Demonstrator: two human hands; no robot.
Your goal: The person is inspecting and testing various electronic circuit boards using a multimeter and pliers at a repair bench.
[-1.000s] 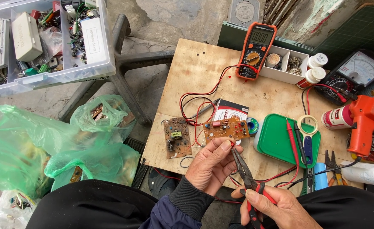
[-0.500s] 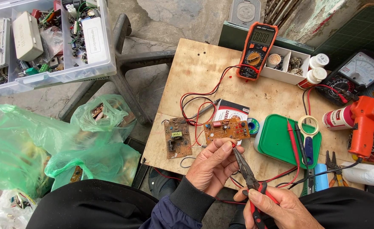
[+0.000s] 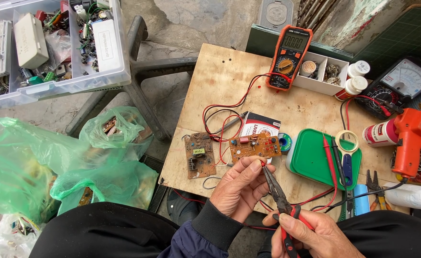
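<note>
Head view, the only one: we see the right hand [image 3: 310, 234] wrapped closed around the red-and-black handles of a pair of slim, dark steel needle-nose pliers [image 3: 278, 195] at the bottom edge of the frame. The long axis of the pliers runs diagonally, handles low and to the right, tips pointing up and to the left, ending at the fingertips of the left hand [image 3: 241, 186]. The left hand has thumb and forefinger pinched together on something very small at the plier tips; we cannot tell what it is. We also cannot tell whether the plier jaws are fully shut on it. Both hands sit over the near edge of the bare plywood tabletop [image 3: 220, 81]. Just above the left fingertips lies a small brown rectangular circuit board with red and blue components [image 3: 255, 146], long side roughly left to right, slightly tilted. Beside it, to the left, lies a second, darker brown circuit board [image 3: 200, 155], long side running away from us. To the right of the hands sits a green plastic lid [image 3: 313, 160]. Further back stands an orange-cased digital multimeter [image 3: 289, 57] with red and black leads trailing toward the boards.
</note>
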